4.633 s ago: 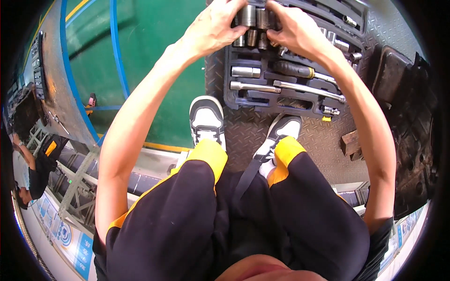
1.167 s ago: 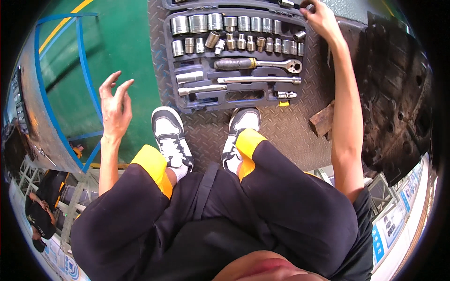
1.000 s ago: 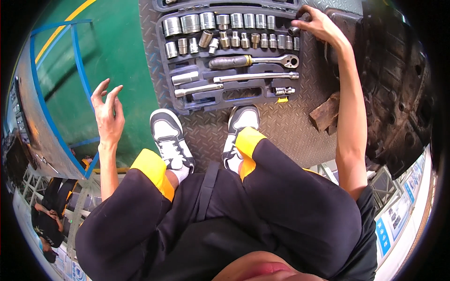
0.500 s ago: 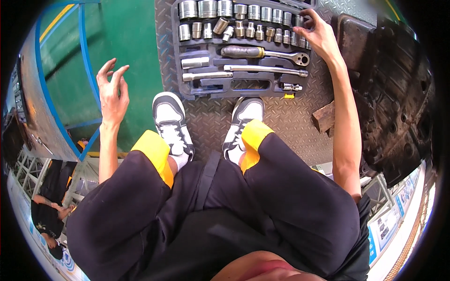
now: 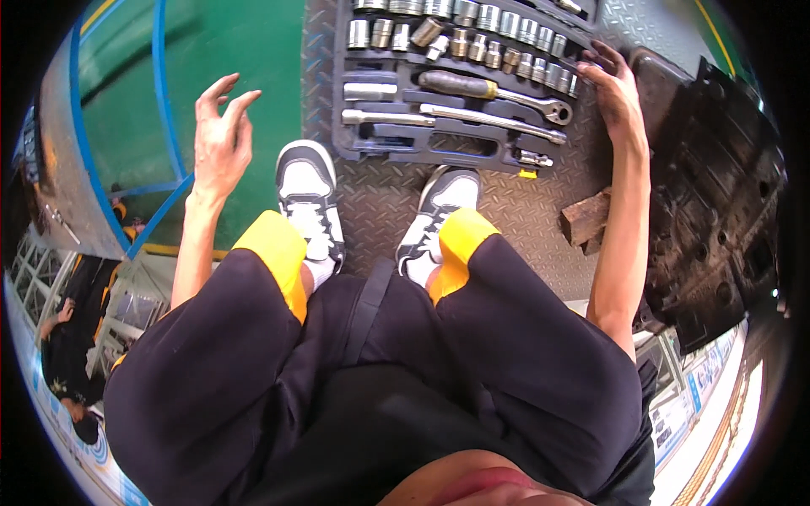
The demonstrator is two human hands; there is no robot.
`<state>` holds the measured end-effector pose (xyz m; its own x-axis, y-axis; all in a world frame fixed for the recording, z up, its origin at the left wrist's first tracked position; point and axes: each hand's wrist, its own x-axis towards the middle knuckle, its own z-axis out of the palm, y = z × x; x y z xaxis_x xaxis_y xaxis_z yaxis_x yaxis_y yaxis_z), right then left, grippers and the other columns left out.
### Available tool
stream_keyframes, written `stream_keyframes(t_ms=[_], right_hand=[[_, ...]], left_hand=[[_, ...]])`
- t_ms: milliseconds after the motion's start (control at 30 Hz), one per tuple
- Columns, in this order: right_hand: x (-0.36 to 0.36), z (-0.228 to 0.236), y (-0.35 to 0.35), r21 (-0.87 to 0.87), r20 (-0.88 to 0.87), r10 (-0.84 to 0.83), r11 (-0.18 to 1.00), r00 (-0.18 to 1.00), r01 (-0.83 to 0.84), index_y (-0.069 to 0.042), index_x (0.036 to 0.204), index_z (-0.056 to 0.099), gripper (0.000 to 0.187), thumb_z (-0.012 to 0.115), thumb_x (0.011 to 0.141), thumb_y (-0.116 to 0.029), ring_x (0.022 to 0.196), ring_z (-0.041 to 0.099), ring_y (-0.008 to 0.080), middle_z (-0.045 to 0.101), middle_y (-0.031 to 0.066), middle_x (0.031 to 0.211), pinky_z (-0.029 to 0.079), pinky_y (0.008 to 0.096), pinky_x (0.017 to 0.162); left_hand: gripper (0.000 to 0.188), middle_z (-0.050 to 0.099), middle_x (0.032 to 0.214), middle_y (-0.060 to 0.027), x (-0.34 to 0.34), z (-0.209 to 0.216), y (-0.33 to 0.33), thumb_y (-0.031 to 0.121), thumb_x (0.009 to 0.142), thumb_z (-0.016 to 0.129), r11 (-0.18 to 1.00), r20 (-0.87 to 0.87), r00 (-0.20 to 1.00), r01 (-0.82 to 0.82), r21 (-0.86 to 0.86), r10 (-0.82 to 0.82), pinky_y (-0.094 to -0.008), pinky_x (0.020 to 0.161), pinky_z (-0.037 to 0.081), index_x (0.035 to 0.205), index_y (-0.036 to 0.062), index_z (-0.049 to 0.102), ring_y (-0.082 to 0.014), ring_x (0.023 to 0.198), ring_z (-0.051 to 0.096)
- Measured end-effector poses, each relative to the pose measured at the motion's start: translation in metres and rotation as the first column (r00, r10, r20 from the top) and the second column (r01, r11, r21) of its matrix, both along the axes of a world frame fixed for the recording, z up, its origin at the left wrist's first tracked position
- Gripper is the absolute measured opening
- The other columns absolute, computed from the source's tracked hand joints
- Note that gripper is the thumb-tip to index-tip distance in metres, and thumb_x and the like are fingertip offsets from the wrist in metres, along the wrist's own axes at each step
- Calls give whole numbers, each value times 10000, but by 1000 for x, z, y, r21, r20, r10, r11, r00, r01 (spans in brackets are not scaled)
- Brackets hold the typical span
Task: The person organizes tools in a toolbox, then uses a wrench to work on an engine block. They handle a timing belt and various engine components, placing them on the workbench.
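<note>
A dark plastic socket set case (image 5: 358,145) lies unfolded beyond my shoes. Two rows of chrome sockets (image 5: 487,18) fill its upper part; a couple in the nearer row sit tilted. Below them rest a ratchet wrench (image 5: 456,84), a long extension bar (image 5: 494,123), a shorter bar (image 5: 388,118) and a small joint piece (image 5: 535,158). My right hand (image 5: 618,93) is at the case's right edge, beside the end of the socket rows, fingers bent and apart with nothing visible in them. My left hand (image 5: 223,143) hovers left of the case, fingers loosely spread and holding nothing.
Diamond-plate metal (image 5: 371,207) lies under my shoes and the case. A wooden block (image 5: 585,219) and a large, dirty black metal part (image 5: 717,211) stand at the right. On the left are a blue frame (image 5: 165,110) and green floor. Another person (image 5: 80,329) is at lower left.
My right hand has drawn off the right end of the socket rows to the case's edge. The view has shifted, so the case appears farther right and slightly turned. My left hand stays empty.
</note>
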<state>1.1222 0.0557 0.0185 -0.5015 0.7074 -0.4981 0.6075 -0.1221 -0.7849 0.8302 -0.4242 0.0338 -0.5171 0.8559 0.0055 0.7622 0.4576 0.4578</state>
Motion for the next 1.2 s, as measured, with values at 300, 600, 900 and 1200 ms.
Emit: stream_keyframes(t_ms=[300, 600, 900, 1200], right_hand=[[-2, -11, -22, 685, 281, 383, 562, 880, -463, -28, 1196, 664, 308, 682, 890, -53, 1012, 673, 395, 661, 211, 1057, 542, 439, 898], [-6, -11, -21, 601, 220, 304, 706, 927, -374, -57, 1216, 703, 363, 754, 874, -167, 901, 738, 280, 700, 185, 1007, 585, 362, 808], [-12, -16, -18, 649, 252, 153, 706, 956, -284, -46, 1139, 713, 363, 786, 892, -303, 935, 743, 304, 758, 177, 1012, 572, 385, 841], [-70, -3, 40, 707, 269, 303, 582, 914, -402, -9, 1098, 675, 327, 761, 873, -230, 792, 692, 295, 713, 165, 914, 556, 407, 735]], left_hand=[[454, 491, 1421, -153, 9, -8, 4, -144, 875, 562, 998, 41, 997, 62, -8, -61, -403, 993, 492, 1242, 100, 670, -317, 1190, 554], [458, 513, 1402, -173, 14, -6, 8, -141, 823, 578, 997, 64, 996, 69, -23, -68, -449, 1016, 488, 1213, 79, 673, -364, 1229, 544], [460, 519, 1401, -164, 13, -5, 8, -148, 816, 581, 996, 63, 995, 79, -43, -77, -434, 1009, 490, 1205, 76, 679, -357, 1234, 541], [446, 502, 1419, -141, 9, -3, 7, -145, 882, 551, 996, 69, 994, 83, -17, -81, -399, 1031, 469, 1232, 101, 677, -310, 1240, 538]])
